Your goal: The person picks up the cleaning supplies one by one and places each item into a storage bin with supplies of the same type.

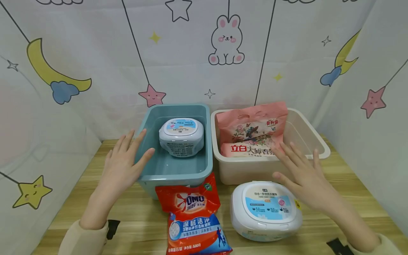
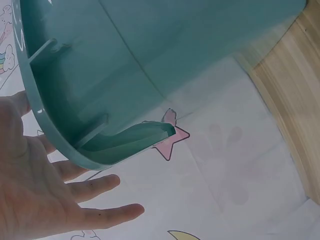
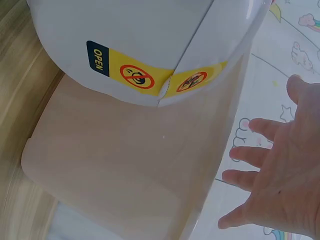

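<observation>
My left hand point(image 1: 122, 163), fingers spread, hovers by the left rim of a teal plastic bin point(image 1: 173, 177). Inside that bin sits a white lidded tub point(image 1: 181, 140) with a blue label. The left wrist view shows the left hand point(image 2: 40, 190) beside the bin's rim, holding nothing. My right hand point(image 1: 306, 177) is spread out above the right side of a second white tub point(image 1: 266, 212), near a cream bin point(image 1: 242, 171). A pink laundry bag point(image 1: 255, 131) leans inside the cream bin. In the right wrist view the right hand point(image 3: 285, 175) holds nothing.
A red and blue OMO detergent bag point(image 1: 194, 226) lies in front of the teal bin, its top against the bin's front. Everything stands on a wood-grain table point(image 1: 350, 180). Behind hangs a white curtain point(image 1: 185, 60) with cartoon prints, which also closes off both sides.
</observation>
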Tool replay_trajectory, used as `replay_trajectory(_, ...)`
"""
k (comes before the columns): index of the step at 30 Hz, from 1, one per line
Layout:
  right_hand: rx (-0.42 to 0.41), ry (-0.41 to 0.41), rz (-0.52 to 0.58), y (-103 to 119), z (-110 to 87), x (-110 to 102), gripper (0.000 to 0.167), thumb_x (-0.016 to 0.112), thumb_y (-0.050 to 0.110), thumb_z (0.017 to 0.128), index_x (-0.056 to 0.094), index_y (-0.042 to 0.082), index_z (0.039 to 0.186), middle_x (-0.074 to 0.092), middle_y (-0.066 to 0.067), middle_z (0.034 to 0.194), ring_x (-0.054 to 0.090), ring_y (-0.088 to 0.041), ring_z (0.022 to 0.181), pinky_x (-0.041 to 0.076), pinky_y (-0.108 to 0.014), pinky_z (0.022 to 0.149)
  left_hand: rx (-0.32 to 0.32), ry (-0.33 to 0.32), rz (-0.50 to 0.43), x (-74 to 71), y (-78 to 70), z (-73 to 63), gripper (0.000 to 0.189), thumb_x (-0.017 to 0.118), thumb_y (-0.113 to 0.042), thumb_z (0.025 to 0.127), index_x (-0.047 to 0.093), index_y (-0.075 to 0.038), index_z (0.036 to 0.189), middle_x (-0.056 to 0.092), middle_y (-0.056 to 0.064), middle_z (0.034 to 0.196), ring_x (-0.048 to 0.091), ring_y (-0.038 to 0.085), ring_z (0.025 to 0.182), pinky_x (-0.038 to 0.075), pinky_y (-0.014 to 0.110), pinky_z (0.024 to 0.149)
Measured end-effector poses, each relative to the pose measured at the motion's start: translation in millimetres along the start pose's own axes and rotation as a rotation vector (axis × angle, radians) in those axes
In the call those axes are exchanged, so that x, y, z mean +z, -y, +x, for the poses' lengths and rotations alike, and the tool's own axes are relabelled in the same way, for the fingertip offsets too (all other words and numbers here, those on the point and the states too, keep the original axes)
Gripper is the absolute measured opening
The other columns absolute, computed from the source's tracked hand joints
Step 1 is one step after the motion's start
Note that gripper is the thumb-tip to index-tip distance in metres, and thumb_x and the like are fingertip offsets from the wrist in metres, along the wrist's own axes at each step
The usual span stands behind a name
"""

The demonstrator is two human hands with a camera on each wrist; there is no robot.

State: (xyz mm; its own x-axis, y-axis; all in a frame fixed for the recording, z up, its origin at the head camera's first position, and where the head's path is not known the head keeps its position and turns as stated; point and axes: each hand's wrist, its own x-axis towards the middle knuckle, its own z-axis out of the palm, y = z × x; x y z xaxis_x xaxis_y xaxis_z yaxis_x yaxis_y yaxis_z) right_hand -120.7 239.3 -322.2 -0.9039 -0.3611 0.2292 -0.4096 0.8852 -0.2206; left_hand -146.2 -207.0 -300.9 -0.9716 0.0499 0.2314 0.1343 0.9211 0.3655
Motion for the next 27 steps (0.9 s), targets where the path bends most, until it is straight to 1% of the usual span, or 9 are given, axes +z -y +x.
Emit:
replay_trajectory(5,-0.003,-0.011,0.015,0.8,-2.1,1.6,0.068,0.049,0.043,0.098,0.014,0.031,0.155,0.012,-0.006,0.163,0.0,-0.028,0.152,-0.024,-0.062,0.109,-0.002,-0.014,-0.013,2.1,3.5,0.1,0.069,0.038,-0.058,0.097,0.02,-0.024,0.155,0.016,0.022,0.159,0.015,0.051,0.143,0.016,0.078,0.102)
replay_trajectory(9,-0.019,-0.032,0.041,1.2,-4.0,2.5,0.067,0.052,0.041,0.098,0.017,0.03,0.155,0.015,-0.007,0.162,0.002,-0.027,0.152,-0.024,-0.061,0.11,-0.004,-0.031,-0.028,3.0,6.7,0.5,0.068,0.04,-0.056,0.097,0.022,-0.023,0.154,0.018,0.023,0.158,0.019,0.052,0.14,0.018,0.078,0.101)
replay_trajectory(15,-0.068,-0.076,0.073,1.1,-7.4,3.7,0.067,0.055,0.034,0.097,0.022,0.028,0.154,0.018,-0.002,0.162,0.003,-0.022,0.152,-0.022,-0.058,0.113,0.003,-0.067,-0.057,2.8,9.3,-0.5,0.066,0.042,-0.053,0.097,0.026,-0.021,0.153,0.022,0.022,0.157,0.025,0.052,0.137,0.023,0.078,0.099)
replay_trajectory(20,-0.106,-0.092,0.084,1.4,-9.2,5.6,0.067,0.059,0.03,0.095,0.025,0.028,0.153,0.019,0.0,0.162,0.001,-0.018,0.152,-0.02,-0.057,0.114,0.006,-0.098,-0.097,2.6,11.0,-1.7,0.064,0.044,-0.05,0.098,0.028,-0.021,0.153,0.025,0.02,0.157,0.027,0.051,0.137,0.024,0.076,0.099)
replay_trajectory(27,-0.151,-0.124,0.092,1.0,-11.0,10.4,0.07,0.062,0.029,0.092,0.027,0.027,0.152,0.021,0.001,0.161,0.0,-0.012,0.152,-0.018,-0.056,0.116,0.009,-0.128,-0.134,4.4,13.9,-2.3,0.06,0.046,-0.046,0.099,0.031,-0.021,0.152,0.03,0.021,0.155,0.03,0.05,0.135,0.026,0.075,0.099)
